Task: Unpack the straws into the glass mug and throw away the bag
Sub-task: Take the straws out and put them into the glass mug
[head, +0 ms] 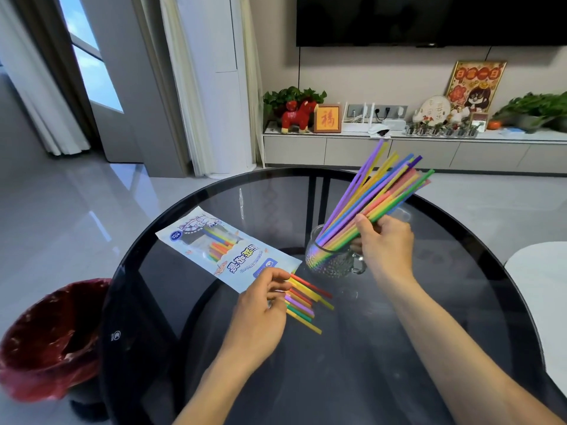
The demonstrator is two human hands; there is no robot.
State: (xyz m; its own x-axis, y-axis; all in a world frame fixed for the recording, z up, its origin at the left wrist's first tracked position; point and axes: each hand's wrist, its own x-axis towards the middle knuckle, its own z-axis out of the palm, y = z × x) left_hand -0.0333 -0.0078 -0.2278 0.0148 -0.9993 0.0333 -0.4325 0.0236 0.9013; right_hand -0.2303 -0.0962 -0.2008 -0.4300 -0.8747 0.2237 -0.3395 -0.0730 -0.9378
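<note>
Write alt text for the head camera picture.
The right hand holds a bundle of coloured straws tilted into a glass mug on a round glass table. The left hand grips the bag, more straws poking out.

Both bare forearms reach forward from below. The left hand (260, 305) lies palm down, fingers bent and pressing down. The right hand (383, 240) is raised higher, its fingers and thumb curled tight in a grip.
</note>
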